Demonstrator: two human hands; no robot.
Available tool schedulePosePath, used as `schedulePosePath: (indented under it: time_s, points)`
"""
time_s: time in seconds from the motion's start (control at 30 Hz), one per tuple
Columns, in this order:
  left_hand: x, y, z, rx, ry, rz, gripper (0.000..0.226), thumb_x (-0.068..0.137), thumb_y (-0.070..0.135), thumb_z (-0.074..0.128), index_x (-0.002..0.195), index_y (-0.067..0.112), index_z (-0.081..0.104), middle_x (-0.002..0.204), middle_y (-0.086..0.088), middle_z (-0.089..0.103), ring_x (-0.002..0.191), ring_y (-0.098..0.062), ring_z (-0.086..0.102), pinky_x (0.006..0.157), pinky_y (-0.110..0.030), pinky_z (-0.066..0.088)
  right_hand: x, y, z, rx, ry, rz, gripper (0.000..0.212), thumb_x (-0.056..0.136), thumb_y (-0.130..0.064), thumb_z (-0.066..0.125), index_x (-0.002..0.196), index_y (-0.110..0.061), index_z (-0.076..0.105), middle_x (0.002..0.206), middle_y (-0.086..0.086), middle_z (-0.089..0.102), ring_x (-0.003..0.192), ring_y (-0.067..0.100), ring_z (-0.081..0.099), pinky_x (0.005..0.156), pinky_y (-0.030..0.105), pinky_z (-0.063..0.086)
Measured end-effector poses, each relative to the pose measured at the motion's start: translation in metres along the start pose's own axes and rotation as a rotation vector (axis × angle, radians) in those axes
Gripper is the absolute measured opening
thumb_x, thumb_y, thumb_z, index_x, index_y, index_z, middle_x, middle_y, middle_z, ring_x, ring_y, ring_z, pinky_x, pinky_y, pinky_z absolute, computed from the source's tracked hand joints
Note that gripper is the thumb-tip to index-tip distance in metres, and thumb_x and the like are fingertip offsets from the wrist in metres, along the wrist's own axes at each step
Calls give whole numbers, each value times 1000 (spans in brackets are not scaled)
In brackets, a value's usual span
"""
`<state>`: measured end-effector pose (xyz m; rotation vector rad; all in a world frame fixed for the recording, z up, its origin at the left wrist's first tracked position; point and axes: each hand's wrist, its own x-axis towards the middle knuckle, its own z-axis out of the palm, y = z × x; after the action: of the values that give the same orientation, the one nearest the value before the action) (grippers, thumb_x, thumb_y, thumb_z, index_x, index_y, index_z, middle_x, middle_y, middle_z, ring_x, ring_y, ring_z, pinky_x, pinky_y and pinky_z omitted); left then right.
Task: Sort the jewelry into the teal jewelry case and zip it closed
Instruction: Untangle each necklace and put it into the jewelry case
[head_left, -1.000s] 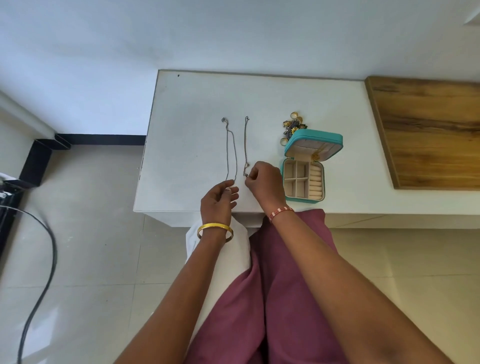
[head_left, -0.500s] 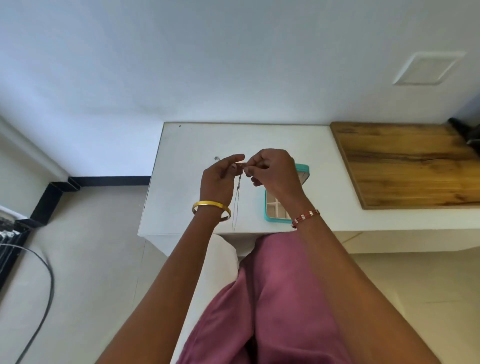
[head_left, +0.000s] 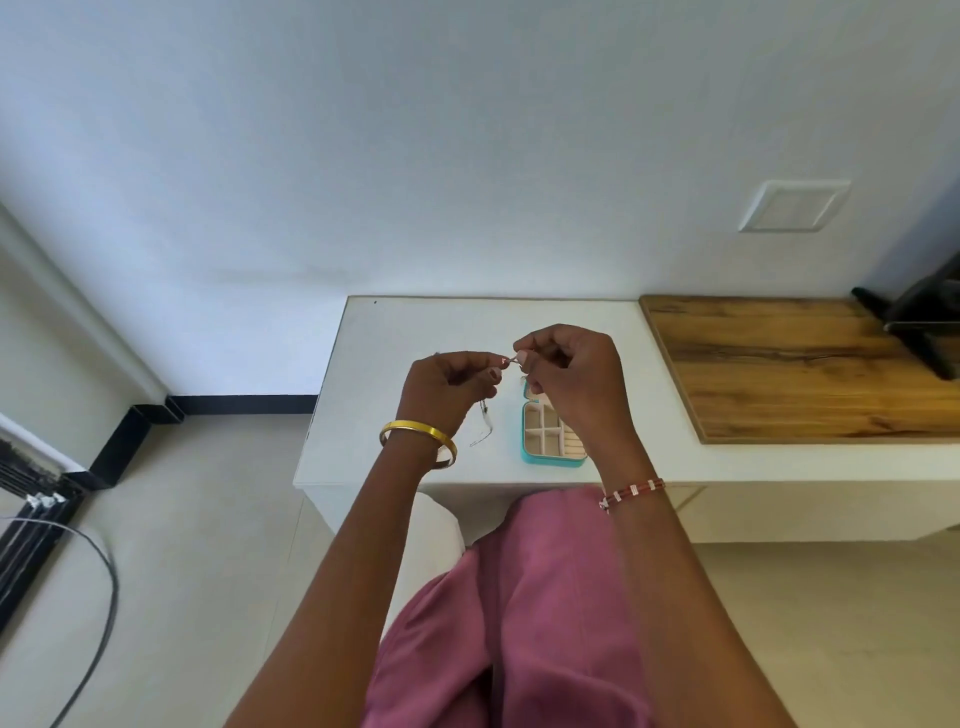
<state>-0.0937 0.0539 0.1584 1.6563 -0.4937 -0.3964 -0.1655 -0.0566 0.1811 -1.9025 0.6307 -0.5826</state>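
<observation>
Both hands are working above the white worktop (head_left: 415, 332), raised clear of it. The left hand (head_left: 447, 389) is pinching one end of a thin chain necklace (head_left: 483, 428) between thumb and fingertips; the right hand (head_left: 566, 374) is pinching the other end just beside it, fingertips nearly meeting. The rest of the chain is hanging in a slack loop below the left hand, its lowest part reaching down toward the worktop; whether it is touching cannot be told.

Judgement: the ends are being held close together like this to work the clasp, probably fastening it so the chain goes into the case without tangling. The clasp itself is too small to make out.

The teal jewelry case (head_left: 550, 436) is sitting open on the worktop near its front edge, partly hidden behind the right hand. Its cream compartments are showing, and those in view are looking unfilled. The lid is mostly hidden.

A gold bangle (head_left: 418, 436) is sitting on the left wrist, a red-and-white beaded bracelet (head_left: 631, 491) on the right; both are being worn, not sorted. A wooden board (head_left: 789, 364) is lying on the worktop well to the right.

Task is at an early stage: nothing visible stowed, zip not yet closed.
</observation>
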Motion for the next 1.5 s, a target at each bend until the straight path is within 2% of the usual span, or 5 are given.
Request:
schedulePosePath:
  time_s: [0.3, 0.6, 0.77, 1.07, 1.5]
  points:
    - [-24, -3, 1, 97, 54, -5, 20, 86, 6, 59, 103, 6, 69, 88, -4, 66, 71, -7, 58, 58, -7, 49, -11, -2, -7, -42, 2, -57, 12, 85, -3, 59, 87, -10, 69, 76, 0, 65, 67, 11, 59, 80, 35, 54]
    - [-34, -1, -17, 105, 107, -63, 23, 92, 18, 52, 77, 13, 69, 64, 4, 54, 49, -4, 47, 54, -15, 40, -10, 4, -18, 60, 93, -64, 18, 86, 1, 54, 81, -14, 63, 68, -7, 59, 58, 9, 54, 59, 19, 49]
    - [-28, -4, -33, -343, 191, -264, 39, 93, 30, 50, 59, 11, 51, 44, 5, 39, 39, -9, 32, 48, -21, 32, -6, 24, -23, 71, 214, -43, 19, 85, 1, 54, 80, -16, 62, 70, -8, 60, 65, 13, 56, 71, 33, 51]
    - [-17, 9, -51, -840, 146, -195, 51, 97, 34, 38, 49, 20, 49, 42, 8, 34, 36, -8, 31, 42, -15, 32, -11, 75, -6, -10, 231, 117, 12, 86, -1, 54, 83, -9, 63, 87, 10, 66, 76, 20, 60, 60, 18, 50]
    - [-2, 46, -27, -206, -310, -186, 28, 96, 16, 40, 84, 15, 65, 59, 4, 54, 45, -7, 43, 52, -20, 38, -24, 37, 17, 75, -122, 72, 30, 84, -10, 63, 114, -13, 62, 107, -4, 62, 92, 9, 56, 64, 1, 41]
